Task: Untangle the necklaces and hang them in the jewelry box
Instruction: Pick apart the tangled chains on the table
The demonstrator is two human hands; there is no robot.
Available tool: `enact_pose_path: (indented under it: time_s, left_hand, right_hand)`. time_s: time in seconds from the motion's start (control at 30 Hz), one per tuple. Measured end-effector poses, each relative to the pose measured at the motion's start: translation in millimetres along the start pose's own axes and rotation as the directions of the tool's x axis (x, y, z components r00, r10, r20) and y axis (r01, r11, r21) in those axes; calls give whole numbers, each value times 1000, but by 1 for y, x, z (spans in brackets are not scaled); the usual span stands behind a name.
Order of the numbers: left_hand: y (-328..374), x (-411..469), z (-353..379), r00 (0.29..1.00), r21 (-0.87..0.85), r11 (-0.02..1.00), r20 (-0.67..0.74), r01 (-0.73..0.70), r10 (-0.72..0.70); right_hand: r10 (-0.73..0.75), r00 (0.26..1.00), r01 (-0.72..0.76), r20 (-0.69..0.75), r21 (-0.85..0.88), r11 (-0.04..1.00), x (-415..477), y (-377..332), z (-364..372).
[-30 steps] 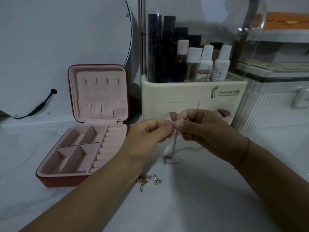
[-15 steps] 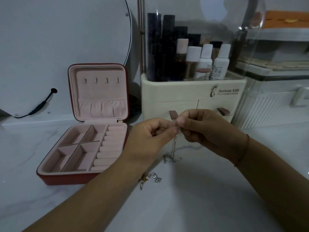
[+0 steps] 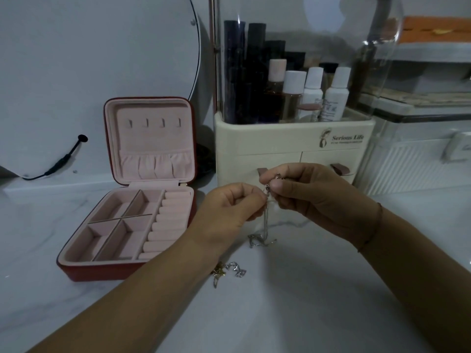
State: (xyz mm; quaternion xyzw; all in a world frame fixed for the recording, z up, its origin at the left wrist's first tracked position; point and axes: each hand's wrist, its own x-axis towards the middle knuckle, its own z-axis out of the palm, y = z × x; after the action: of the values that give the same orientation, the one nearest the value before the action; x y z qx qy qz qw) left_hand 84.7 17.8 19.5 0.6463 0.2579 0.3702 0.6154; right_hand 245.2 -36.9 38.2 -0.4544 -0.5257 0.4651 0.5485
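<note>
A thin silver necklace [image 3: 265,222] hangs from between my two hands, its lower end heaped on the white marbled table. My left hand [image 3: 229,207] pinches the chain near its top. My right hand [image 3: 305,194] pinches the same chain right beside it, with a small dark pendant or clasp at the fingertips. A second small tangle of gold and silver chain [image 3: 228,271] lies on the table under my left wrist, partly hidden. The red jewelry box [image 3: 84,268] stands open at the left, pink inside, with several bare hooks [image 3: 154,122] in its upright lid.
A cream cosmetics organizer [image 3: 293,146] with bottles and a clear cover stands just behind my hands. A clear storage box [image 3: 420,159] is at the right. A round mirror [image 3: 102,47] with a black cable [image 3: 61,159] leans behind the jewelry box.
My hands have stayed nearly in place, fingertips working the top of the chain; the hanging chain has shifted slightly.
</note>
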Motion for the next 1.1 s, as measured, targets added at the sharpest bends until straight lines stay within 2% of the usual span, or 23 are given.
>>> enact_pose_path:
  time_s: [0.13, 0.3, 0.67, 0.83, 1.0, 1.1]
  left_hand:
    - [1, 0, 2, 1000, 9, 1000, -2, 7, -7]
    - [5, 1, 1, 997, -119, 991, -21, 68, -71]
    - [0, 3, -4, 994, -74, 993, -49, 90, -93]
    - [3, 5, 0, 991, -228, 965, -7, 130, -135]
    - [7, 5, -6, 977, -445, 871, 60, 209, -204]
    - [7, 4, -10, 971, -465, 853, 93, 237, -220]
  right_hand:
    - [16, 1000, -17, -15, -34, 999, -1, 0, 0]
    - [41, 997, -43, -64, -33, 999, 0, 2, -1]
    - [32, 999, -31, 10, -21, 999, -1, -2, 2]
    - [23, 998, -27, -56, -74, 997, 0, 0, 2]
    - [11, 986, -19, -165, -51, 999, 2, 1, -3]
    - [-15, 983, 10, -180, -32, 999, 3, 1, -3]
